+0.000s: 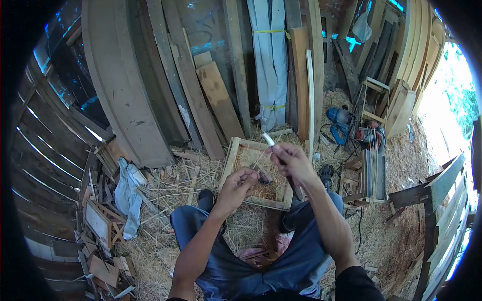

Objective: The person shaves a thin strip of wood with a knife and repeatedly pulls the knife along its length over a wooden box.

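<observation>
My right hand (292, 161) is closed round a tool with a white end (268, 139) that sticks out up and to the left of the fingers. My left hand (236, 189) is pinched, with its fingertips near a thin pale strip (259, 161) that runs up toward the right hand. A small dark object (263, 178) shows just right of the left fingertips; whether it is held is unclear. Both hands are above a shallow wooden frame or tray (228, 165) on the ground between my feet, with shavings inside it.
Boards (218, 95) and a grey wrapped bundle (268, 60) lean on the back wall. Blue power tools (339, 120) and a small stand (374, 175) are at right. A pale cloth (128, 195) and wood scraps (104, 271) lie at left. Shavings cover the ground.
</observation>
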Demonstrator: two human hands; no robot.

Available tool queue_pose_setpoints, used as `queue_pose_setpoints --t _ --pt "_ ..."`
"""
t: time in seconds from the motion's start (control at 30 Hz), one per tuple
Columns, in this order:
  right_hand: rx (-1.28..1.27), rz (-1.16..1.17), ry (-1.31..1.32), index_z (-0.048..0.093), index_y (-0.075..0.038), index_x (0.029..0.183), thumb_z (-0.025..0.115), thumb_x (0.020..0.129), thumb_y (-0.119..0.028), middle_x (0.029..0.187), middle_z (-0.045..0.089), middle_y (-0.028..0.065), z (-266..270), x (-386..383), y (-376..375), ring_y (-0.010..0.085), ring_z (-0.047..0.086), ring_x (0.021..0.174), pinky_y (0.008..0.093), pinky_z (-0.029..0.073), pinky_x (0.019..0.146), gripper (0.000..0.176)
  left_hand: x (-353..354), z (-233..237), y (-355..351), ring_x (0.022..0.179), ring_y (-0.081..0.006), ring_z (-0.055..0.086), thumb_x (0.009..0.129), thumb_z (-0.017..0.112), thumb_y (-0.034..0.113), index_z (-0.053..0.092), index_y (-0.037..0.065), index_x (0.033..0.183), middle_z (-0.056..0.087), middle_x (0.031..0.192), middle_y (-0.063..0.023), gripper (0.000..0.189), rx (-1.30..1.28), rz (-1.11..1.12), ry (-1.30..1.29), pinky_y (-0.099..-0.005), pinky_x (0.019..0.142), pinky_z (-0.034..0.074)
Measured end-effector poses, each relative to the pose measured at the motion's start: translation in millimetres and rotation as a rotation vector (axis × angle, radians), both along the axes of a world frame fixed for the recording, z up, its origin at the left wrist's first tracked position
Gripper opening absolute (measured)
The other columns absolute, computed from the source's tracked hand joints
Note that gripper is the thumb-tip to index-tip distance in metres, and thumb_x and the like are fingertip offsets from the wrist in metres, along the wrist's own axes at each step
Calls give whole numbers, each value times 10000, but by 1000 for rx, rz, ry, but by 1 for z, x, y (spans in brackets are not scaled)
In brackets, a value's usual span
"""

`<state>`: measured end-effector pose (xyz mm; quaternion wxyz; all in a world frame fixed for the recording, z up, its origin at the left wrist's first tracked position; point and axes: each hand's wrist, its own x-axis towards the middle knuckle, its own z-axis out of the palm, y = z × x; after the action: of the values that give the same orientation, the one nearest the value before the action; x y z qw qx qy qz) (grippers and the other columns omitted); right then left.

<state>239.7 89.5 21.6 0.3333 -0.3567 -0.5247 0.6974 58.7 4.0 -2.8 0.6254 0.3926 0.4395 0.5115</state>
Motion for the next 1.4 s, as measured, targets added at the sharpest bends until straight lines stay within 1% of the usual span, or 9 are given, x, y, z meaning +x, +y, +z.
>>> queue_pose_setpoints --t 0.23,0.3,0.53,0.83,0.97,1.03,1.17,1.33,1.4 --pt "21 -342 155 629 -21 952 504 975 -237 700 522 -20 -8 34 29 42 369 480 194 289 416 250 -12 -15 9 538 -43 391 974 509 171 529 59 1008 505 756 11 118 -88 -5 -239 -186 460 312" --pt "351 -234 -437 640 -14 929 542 950 -258 704 575 9 -17 18 13 78 467 522 253 377 460 264 -13 -22 22 558 -62 430 976 506 171 522 70 1020 524 789 2 112 -37 67 -353 -196 481 348" --pt "430 204 -412 689 -7 877 637 877 -249 707 648 67 -50 -40 -23 116 567 691 311 457 654 247 -37 -30 52 771 -133 574 936 569 137 541 102 1013 577 889 -18 89 140 466 -584 -280 698 503" --pt "370 456 -513 675 -20 1036 645 882 -235 871 699 75 -9 -21 -33 136 627 821 314 472 792 266 -105 -38 52 778 -153 578 905 621 144 550 103 994 581 881 -19 121 233 600 -490 -315 725 493" --pt "517 394 -415 674 -28 1037 629 900 -262 792 672 31 -22 -20 -36 95 579 717 278 466 678 274 -110 -34 53 768 -151 580 904 620 124 544 84 997 576 877 -23 127 297 740 -425 -317 710 499" --pt "119 491 -266 684 -47 994 594 924 -286 697 603 -30 -18 -18 -35 55 489 617 237 404 551 264 -110 -32 54 763 -151 580 905 618 119 540 78 997 573 874 -25 128 354 784 -359 -317 701 501" --pt "-12 388 -240 686 -62 938 564 941 -298 643 536 -74 -28 -14 -25 33 417 566 218 335 490 265 -104 -22 53 776 -165 583 904 613 112 534 75 1039 582 866 -36 160 357 797 -296 -318 723 496" --pt "631 280 -562 682 -38 865 595 912 -217 619 572 6 -46 -4 -18 127 519 574 279 412 538 205 -114 -25 57 751 -169 586 913 606 140 551 64 1024 586 853 -41 146 304 772 -334 -322 717 499" --pt "623 268 -535 684 -36 867 607 900 -202 635 591 27 -43 3 -17 144 552 598 291 432 563 186 -127 -29 56 718 -160 601 918 600 138 555 50 998 593 819 -52 126 303 833 -391 -307 684 516"
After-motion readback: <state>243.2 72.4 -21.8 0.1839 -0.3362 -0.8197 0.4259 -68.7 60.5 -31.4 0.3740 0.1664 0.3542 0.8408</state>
